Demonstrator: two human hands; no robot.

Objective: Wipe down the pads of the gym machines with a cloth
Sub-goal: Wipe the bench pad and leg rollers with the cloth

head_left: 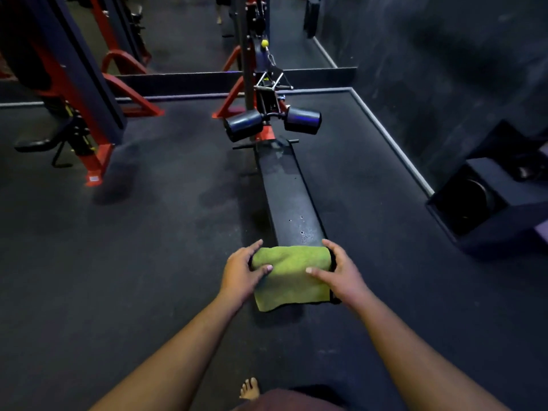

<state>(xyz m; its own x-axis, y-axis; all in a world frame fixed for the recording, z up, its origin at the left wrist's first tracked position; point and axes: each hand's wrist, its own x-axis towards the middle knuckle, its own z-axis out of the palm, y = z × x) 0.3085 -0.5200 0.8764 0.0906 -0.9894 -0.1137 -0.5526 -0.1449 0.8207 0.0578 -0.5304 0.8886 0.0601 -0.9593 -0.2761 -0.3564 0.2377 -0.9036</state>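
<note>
A green cloth (pixel 292 275) is draped over the near end of a long black bench pad (pixel 286 188). My left hand (pixel 241 274) grips the cloth's left side, thumb on top and fingers curled round the pad's edge. On the right side my right hand (pixel 341 269) holds it the same way. The pad runs away from me to two black roller pads (pixel 243 124) (pixel 302 120) on a red and black machine. Small wet spots show on the pad just beyond the cloth.
A red and black rack (pixel 89 114) stands at the left with a small black seat (pixel 38 140). A dark box (pixel 489 197) sits at the right by the wall. Dark rubber floor (pixel 148 262) surrounds the bench. My bare foot (pixel 249 388) shows at the bottom.
</note>
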